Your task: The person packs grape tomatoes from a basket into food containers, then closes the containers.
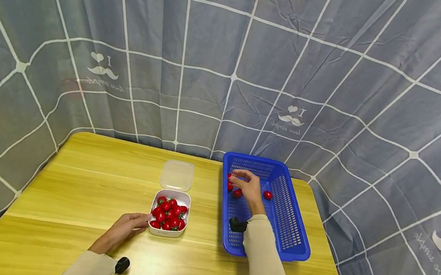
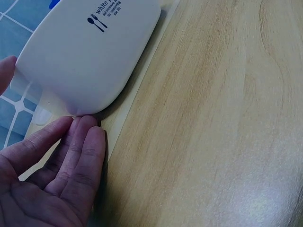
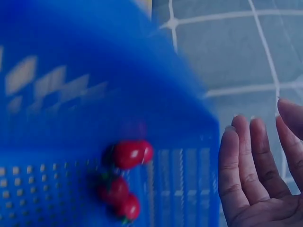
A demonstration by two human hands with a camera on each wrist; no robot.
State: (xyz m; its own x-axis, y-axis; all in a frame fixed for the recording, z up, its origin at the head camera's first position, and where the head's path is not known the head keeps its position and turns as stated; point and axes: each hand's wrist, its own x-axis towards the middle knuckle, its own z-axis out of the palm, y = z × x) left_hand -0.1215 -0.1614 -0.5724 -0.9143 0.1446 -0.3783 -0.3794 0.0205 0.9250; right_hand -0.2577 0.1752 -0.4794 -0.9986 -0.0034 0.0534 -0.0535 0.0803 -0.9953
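A white square box (image 1: 167, 233) holds a heap of small red tomatoes (image 1: 160, 216). My left hand (image 1: 127, 227) rests at the box's left side. In the left wrist view its nearly straight fingers (image 2: 78, 151) touch the box's corner, and the thumb lies at the edge beside it. My right hand (image 1: 248, 187) hovers over the blue basket (image 1: 294, 224) with nothing in it. The right wrist view shows its fingers (image 3: 231, 163) extended and apart from several tomatoes (image 3: 128, 153) lying in the basket. A single tomato (image 1: 268, 195) lies apart, right of this hand.
Behind the box lies a translucent lid (image 1: 177, 175) on the yellow wooden table (image 1: 87, 181). A grey curtain (image 1: 210, 53) with white lines hangs around the table's back and sides. The basket stands at the table's right, near the back edge.
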